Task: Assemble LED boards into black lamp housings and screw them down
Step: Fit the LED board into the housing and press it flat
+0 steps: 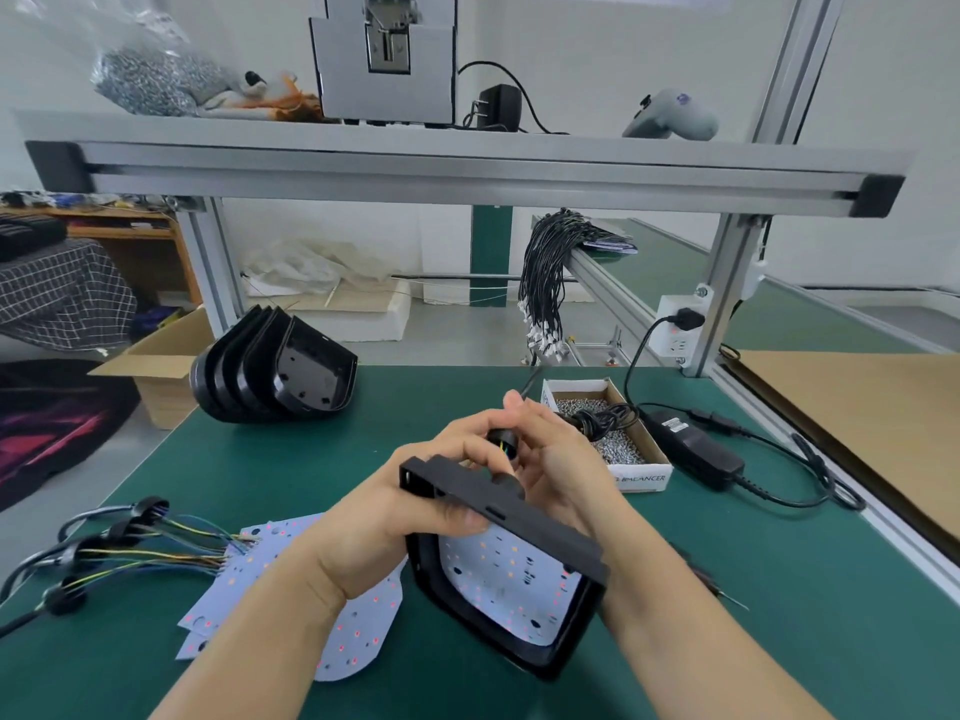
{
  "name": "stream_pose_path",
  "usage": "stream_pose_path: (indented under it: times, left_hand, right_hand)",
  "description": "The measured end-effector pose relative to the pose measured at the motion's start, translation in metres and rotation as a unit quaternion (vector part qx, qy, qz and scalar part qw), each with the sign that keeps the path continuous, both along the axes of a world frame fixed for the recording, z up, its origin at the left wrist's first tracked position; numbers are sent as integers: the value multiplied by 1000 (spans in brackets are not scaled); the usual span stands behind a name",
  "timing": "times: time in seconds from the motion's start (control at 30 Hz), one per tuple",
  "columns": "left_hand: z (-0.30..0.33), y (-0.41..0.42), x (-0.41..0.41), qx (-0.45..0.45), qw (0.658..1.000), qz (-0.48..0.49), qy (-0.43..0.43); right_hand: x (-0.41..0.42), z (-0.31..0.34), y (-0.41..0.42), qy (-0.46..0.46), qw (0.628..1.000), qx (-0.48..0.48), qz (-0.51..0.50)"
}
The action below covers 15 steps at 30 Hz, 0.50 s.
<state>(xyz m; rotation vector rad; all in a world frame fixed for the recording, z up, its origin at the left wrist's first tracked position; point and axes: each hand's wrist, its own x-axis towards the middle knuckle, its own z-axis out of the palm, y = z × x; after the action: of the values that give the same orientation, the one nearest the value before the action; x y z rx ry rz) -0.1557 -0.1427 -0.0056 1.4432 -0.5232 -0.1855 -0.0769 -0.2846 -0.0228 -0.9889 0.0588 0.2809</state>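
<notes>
Holding: housing [524, 511] raised above the mat [727, 615], tilted, open face toward the camera
Board: white LED board [511, 579] already lying inside housing, not yet screwed by the look of it
Left hand [395, 517]: fingers curled over housing's top edge, thumb wrapped below; firm grip
Right hand [550, 449]: fingers curled behind housing's top edge, pinching a black grommet [503, 438] with thin coloured wires; exact finger contact partly hidden
Step, judged: feeding the cable end through the housing's rear port
Handling, housing: rigid moulded plastic, likely light; best gripped by rim or thick top edge, as now
Handling, board: thin, stiff, probably easy to scratch or flex; better touched at bare edges, away from the LEDs
Handling, wires: fine and soft, likely to snap at solder joints if tugged; pull by grommet, not strands
Spare boards [291, 605]: fanned on mat lower left, cables [104, 543] attached
Empty housings [275, 374]: nested stack, far left of mat
Screws [602, 423]: in open carton right of hands, a coiled lead lying across it
Risk: board slipping out of tilted housing while unscrewed
</notes>
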Motion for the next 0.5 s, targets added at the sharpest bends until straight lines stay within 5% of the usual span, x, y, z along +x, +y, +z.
stream_pose_path:
  times: [0.27,0.5]
  left_hand:
    - [-3,-6,4,-61,998,15,0]
    - [3,-2,-7,-2,998,9,-64]
  right_hand:
    - [-8,1,0,-1,1000,21,-7]
    - [-2,12,-1,-30,997,-3,-76]
